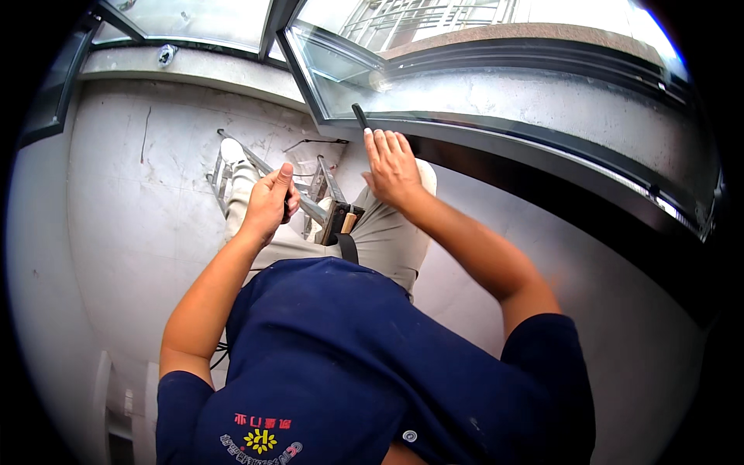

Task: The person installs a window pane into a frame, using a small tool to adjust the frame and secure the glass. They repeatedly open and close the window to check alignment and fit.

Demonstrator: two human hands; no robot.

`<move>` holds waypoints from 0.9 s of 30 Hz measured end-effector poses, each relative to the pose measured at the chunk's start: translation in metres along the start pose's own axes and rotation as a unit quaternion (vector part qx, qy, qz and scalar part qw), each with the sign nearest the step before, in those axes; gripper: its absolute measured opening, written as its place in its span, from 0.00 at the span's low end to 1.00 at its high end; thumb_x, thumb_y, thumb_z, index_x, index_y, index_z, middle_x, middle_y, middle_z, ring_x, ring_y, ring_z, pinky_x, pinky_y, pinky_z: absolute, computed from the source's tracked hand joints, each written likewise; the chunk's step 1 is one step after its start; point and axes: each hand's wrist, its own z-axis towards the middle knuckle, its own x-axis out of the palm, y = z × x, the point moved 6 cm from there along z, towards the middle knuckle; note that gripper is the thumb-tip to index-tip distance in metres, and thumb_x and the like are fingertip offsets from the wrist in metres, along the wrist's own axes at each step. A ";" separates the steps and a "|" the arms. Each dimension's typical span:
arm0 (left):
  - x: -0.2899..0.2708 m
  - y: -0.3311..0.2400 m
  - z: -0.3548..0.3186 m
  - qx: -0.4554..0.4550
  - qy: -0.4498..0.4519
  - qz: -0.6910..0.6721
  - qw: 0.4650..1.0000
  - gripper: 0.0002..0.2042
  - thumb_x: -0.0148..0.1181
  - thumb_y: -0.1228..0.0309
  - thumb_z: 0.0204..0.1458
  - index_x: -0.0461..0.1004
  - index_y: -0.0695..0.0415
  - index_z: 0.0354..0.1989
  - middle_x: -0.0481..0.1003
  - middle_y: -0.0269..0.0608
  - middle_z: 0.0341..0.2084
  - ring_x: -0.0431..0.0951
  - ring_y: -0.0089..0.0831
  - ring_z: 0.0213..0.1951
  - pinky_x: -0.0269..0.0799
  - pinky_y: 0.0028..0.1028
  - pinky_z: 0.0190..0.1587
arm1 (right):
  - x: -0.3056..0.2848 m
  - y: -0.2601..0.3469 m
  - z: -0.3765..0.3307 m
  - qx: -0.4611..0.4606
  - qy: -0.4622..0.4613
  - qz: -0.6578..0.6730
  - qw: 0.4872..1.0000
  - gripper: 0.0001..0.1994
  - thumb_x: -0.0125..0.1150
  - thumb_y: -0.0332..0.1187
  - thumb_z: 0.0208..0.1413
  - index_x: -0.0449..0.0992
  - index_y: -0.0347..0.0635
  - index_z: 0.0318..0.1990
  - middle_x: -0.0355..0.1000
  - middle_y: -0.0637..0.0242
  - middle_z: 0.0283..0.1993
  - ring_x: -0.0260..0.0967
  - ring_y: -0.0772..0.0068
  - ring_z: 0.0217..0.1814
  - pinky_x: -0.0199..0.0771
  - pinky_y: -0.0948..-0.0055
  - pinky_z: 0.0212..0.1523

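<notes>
black handle (360, 116) nr right hand (394, 169)

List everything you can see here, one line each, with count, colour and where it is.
window frame: one, dark, upper right, open sash angled inward
window handle: one, black, on the frame just above the right hand
ladder: one, silver metal, under the feet at centre
tool pouch: one, black and brown, at the waist
wall: one, grey-white plaster, left and centre
railing: one, pale, outside beyond the glass at top
left hand: closed as a fist, thumb up, above the ladder; what it grips cannot be made out
right hand: open, fingers stretched toward the window handle
</notes>
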 end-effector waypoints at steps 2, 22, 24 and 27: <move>-0.002 0.001 0.003 -0.009 0.000 0.001 1.000 0.25 0.51 0.42 0.59 0.62 0.53 0.24 0.64 0.30 0.14 0.61 0.17 0.15 0.51 0.19 0.15 | 0.006 0.006 0.008 0.042 -0.012 0.044 0.998 0.41 0.67 0.39 0.47 0.56 0.26 0.66 0.65 0.50 0.57 0.62 0.54 0.59 0.58 0.59 0.64; -0.046 0.001 0.007 0.012 -0.044 -0.048 0.998 0.24 0.50 0.43 0.61 0.61 0.52 0.25 0.63 0.30 0.14 0.59 0.17 0.14 0.47 0.18 0.14 | 0.058 -0.113 0.013 0.073 -0.076 0.037 0.994 0.29 0.61 0.31 0.51 0.65 0.31 0.61 0.73 0.61 0.39 0.67 0.59 0.48 0.64 0.61 0.54; -0.045 -0.003 0.001 0.016 -0.052 -0.049 0.997 0.24 0.49 0.44 0.62 0.61 0.52 0.25 0.62 0.30 0.14 0.58 0.17 0.14 0.47 0.19 0.14 | 0.057 -0.133 0.016 0.101 -0.058 -0.004 0.993 0.27 0.63 0.33 0.50 0.69 0.37 0.59 0.72 0.63 0.41 0.67 0.59 0.50 0.62 0.60 0.57; -0.045 -0.004 -0.005 0.023 -0.053 -0.048 0.997 0.24 0.48 0.44 0.62 0.61 0.52 0.25 0.62 0.30 0.13 0.59 0.18 0.14 0.47 0.19 0.14 | 0.058 -0.160 0.021 0.154 -0.052 -0.051 0.985 0.21 0.63 0.32 0.48 0.73 0.43 0.53 0.73 0.64 0.42 0.66 0.61 0.52 0.60 0.60 0.58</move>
